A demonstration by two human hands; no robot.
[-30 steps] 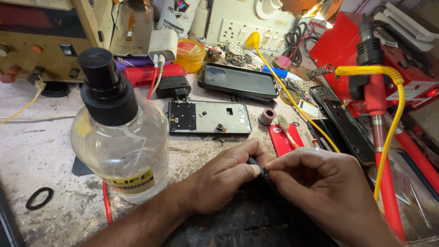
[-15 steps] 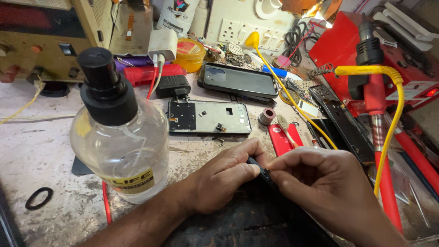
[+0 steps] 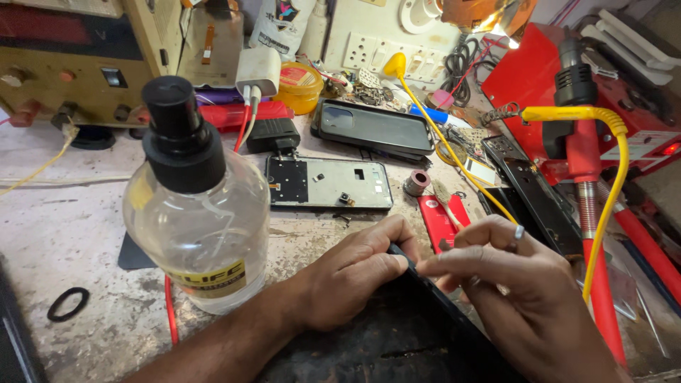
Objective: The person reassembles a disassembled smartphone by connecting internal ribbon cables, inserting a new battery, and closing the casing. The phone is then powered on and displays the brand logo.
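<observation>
1. Head view: the left hand (image 3: 347, 280) lies at lower centre of the frame, its fingers curled closed and pressing on the upper corner of a flat black phone-like panel (image 3: 418, 319).
2. The right hand (image 3: 528, 287), lower right, has its fingertips (image 3: 433, 266) pinched together at that same corner, touching the left thumb; whether they grip anything small cannot be told.
3. The panel lies on a dark mat at bottom centre, tilted across the frame.
4. A clear round plastic bottle with a black pump cap (image 3: 195, 206) stands upright just left of the left wrist.
5. A grey opened phone frame (image 3: 330, 183) lies flat above the hands at mid frame.
6. A yellow cable (image 3: 610, 184) hangs down the right side, near the right hand.
</observation>
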